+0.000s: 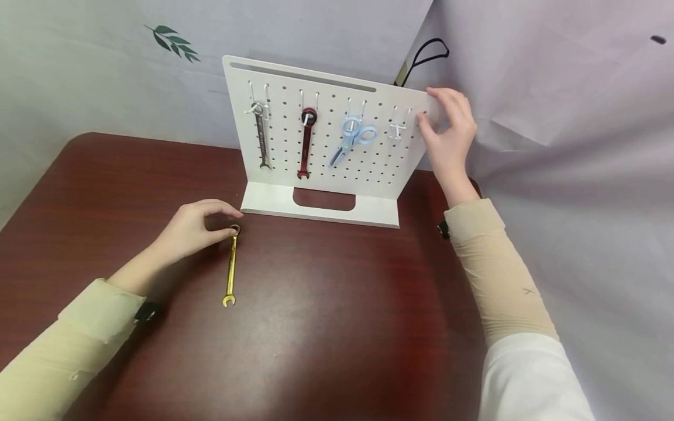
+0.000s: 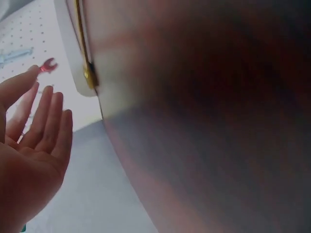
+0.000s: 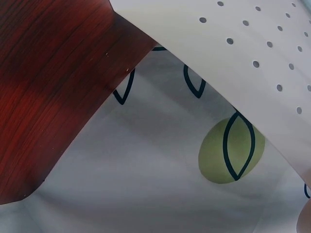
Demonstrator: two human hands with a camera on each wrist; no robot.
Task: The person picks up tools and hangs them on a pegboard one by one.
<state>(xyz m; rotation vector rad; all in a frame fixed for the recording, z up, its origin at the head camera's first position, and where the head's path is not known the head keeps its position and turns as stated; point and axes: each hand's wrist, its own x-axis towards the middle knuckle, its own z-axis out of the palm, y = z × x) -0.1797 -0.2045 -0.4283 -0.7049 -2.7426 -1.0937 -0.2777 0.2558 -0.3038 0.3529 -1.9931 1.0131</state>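
My left hand is over the table beside a gold combination wrench. In the head view its thumb tip overlaps the wrench's ring end, while the left wrist view shows the fingers extended and apart from the wrench. The wrench's open end points toward me. My right hand grips the upper right corner of a white pegboard, thumb in front and a fingertip at the top edge. On the board's hooks hang a silver wrench, a red wrench and light blue scissors.
A further clear hook sits at the board's right. The pegboard's base stands on a dark red wooden table. Behind the board rises a black strap loop. Pale fabric with leaf prints surrounds the table.
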